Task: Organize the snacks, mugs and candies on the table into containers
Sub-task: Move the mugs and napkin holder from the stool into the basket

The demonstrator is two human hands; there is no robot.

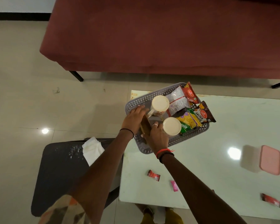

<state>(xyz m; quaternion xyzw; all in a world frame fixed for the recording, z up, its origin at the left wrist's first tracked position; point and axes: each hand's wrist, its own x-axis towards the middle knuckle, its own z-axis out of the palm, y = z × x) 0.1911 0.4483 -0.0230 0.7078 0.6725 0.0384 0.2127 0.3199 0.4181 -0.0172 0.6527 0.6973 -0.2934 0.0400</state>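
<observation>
White table (217, 159): 1 basket (136, 102), 2 mugs (160, 103), 3 candies (153, 175); both hands (136, 118) clasp 1 brown packet (145, 125).

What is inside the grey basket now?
The basket holds two cream mugs and several snack packets. Both hands, left and right, hold a brown item there. The basket floor beneath is mostly covered.

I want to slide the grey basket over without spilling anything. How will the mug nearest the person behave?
The nearer mug looks tall for its base, so a jerk could tip it. It stands beside the green noodle packet, which may cushion one side. It appears ceramic, so probably heavy enough to stay put in the basket during a slow push.
</observation>
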